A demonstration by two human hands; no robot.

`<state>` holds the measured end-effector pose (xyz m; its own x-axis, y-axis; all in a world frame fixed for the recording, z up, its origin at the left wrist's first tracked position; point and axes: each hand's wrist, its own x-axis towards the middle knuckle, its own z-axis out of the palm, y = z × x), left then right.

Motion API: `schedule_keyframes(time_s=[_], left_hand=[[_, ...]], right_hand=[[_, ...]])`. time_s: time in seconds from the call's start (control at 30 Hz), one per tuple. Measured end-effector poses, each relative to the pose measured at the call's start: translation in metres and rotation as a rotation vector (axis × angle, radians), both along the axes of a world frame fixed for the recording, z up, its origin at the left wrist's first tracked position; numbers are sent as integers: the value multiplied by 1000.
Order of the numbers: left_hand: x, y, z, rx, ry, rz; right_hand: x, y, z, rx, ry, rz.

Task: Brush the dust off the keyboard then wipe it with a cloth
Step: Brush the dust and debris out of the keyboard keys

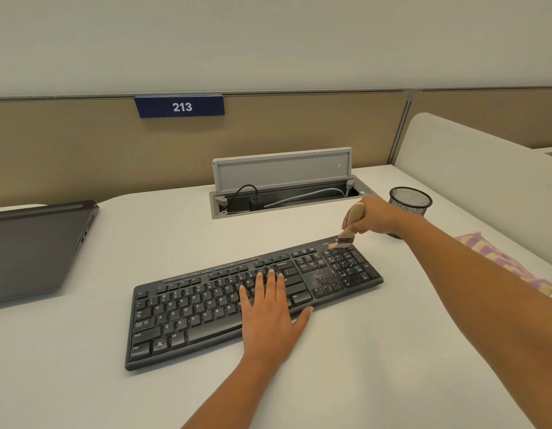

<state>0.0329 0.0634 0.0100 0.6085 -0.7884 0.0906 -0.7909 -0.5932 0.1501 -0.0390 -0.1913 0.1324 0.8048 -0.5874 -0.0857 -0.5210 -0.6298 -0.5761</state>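
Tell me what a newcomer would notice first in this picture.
The black keyboard lies mid-desk, its number pad at the right end speckled with dust. The right grip holds a small brush at that far corner, while the left grip lies flat on the keys. A blue sign reading 213 hangs on the partition behind.

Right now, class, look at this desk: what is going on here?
A person is dusting a keyboard. The left hand lies flat on it, steadying it. The right hand grips a brush, bristles at the far right corner, by the dusty number pad. The cloth lies to the right, untouched.
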Motion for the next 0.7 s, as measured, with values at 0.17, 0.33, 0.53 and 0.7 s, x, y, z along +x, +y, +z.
schedule_keyframes(time_s=[0.17,0.33,0.53,0.7], left_hand=[[0,-1,0,59,-38,11],[0,0,-1,-1,-24,-39],[0,0,-5,47,-4,-7],[-1,0,-4,34,6,-25]], right_hand=[[-4,-9,-1,-96,63,-49],[-8,-19,-7,-155,84,-128],[-3,-10,-6,-255,-38,-225],[5,8,-16,-124,-188,-258]])
